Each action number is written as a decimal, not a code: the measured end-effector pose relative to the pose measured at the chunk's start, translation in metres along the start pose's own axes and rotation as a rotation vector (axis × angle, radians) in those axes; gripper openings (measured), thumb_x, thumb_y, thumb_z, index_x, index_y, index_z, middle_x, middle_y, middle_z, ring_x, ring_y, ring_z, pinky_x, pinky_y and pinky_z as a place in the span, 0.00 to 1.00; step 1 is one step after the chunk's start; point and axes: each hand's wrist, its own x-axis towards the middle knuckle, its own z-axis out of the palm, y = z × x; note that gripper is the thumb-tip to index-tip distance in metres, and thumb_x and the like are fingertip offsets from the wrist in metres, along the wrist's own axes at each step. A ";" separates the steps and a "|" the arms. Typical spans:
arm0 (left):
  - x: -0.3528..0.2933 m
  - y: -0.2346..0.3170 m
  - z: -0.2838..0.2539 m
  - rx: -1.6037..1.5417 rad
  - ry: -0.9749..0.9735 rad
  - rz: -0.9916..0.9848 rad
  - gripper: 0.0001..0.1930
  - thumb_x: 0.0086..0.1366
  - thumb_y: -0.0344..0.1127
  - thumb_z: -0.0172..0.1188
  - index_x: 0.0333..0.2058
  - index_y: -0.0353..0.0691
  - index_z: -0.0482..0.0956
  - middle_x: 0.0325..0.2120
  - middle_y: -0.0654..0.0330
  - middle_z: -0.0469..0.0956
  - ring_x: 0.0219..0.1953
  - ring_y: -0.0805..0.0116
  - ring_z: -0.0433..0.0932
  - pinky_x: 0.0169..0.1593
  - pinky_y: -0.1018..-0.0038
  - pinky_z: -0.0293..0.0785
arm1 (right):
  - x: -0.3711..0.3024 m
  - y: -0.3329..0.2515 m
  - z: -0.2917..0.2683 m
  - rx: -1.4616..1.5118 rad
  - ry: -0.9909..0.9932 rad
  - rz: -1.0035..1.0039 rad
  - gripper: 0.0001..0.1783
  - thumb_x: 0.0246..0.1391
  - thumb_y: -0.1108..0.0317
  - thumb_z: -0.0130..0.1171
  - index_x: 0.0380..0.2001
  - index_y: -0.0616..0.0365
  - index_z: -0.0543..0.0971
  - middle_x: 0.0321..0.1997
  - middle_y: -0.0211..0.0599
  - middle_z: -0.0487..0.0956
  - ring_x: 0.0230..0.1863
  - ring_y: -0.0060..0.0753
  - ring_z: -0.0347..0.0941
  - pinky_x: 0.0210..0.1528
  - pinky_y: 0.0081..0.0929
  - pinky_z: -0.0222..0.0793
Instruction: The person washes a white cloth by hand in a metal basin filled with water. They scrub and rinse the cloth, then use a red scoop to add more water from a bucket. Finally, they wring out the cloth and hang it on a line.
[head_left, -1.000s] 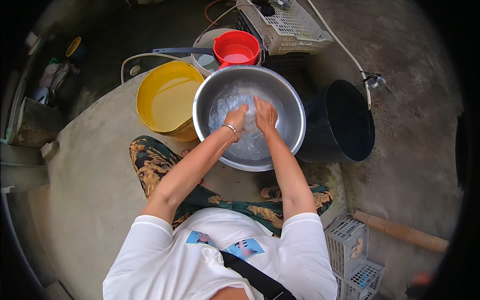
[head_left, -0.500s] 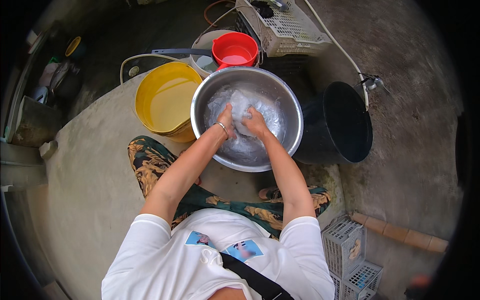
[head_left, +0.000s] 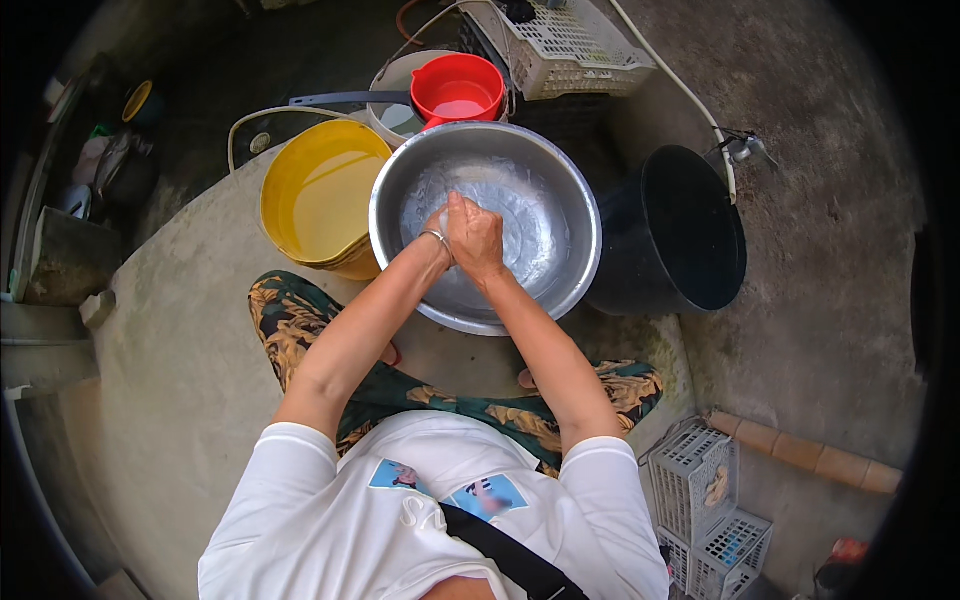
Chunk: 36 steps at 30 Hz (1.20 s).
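Observation:
A metal basin [head_left: 580, 215] with a little water in it stands in front of me. Over its left part my left hand [head_left: 436, 226], a bracelet at the wrist, is pressed against my right hand [head_left: 476, 238]. Both hands are closed around a whitish wad [head_left: 444, 219]; only a small bit of it shows between the fingers. Its kind is hidden by my hands.
Left of the basin is a yellow bucket [head_left: 275, 200] holding water. Behind it, a red dipper [head_left: 457, 66] rests over a pale bucket [head_left: 385, 84]. A black bucket [head_left: 690, 235] stands at right, below a wall tap [head_left: 745, 150]. Plastic crates [head_left: 693, 480] sit at lower right.
My hands have come together and moved slightly left, lifting the whitish wad from the water. Before, it lay spread between my parted hands; now it is squeezed small between them.

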 end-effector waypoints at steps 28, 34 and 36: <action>-0.015 0.001 0.009 0.646 0.181 0.588 0.10 0.54 0.32 0.52 0.35 0.37 0.73 0.28 0.60 0.74 0.29 0.71 0.73 0.30 0.75 0.70 | 0.000 0.107 -0.004 1.220 -0.261 1.215 0.18 0.51 0.65 0.54 0.43 0.63 0.70 0.42 0.43 0.73 0.43 0.41 0.71 0.46 0.44 0.66; -0.021 0.019 0.008 0.597 0.258 0.702 0.10 0.54 0.28 0.50 0.35 0.37 0.73 0.27 0.60 0.74 0.28 0.72 0.72 0.32 0.75 0.68 | 0.022 0.073 -0.032 1.161 -0.107 1.108 0.22 0.45 0.68 0.59 0.43 0.65 0.68 0.43 0.43 0.72 0.45 0.39 0.69 0.49 0.43 0.64; -0.016 0.022 0.009 0.503 0.307 0.682 0.09 0.54 0.30 0.50 0.34 0.35 0.73 0.29 0.60 0.73 0.28 0.70 0.71 0.31 0.74 0.68 | 0.018 0.088 -0.032 0.621 0.146 1.079 0.26 0.43 0.67 0.61 0.45 0.65 0.66 0.43 0.44 0.72 0.45 0.41 0.69 0.50 0.41 0.63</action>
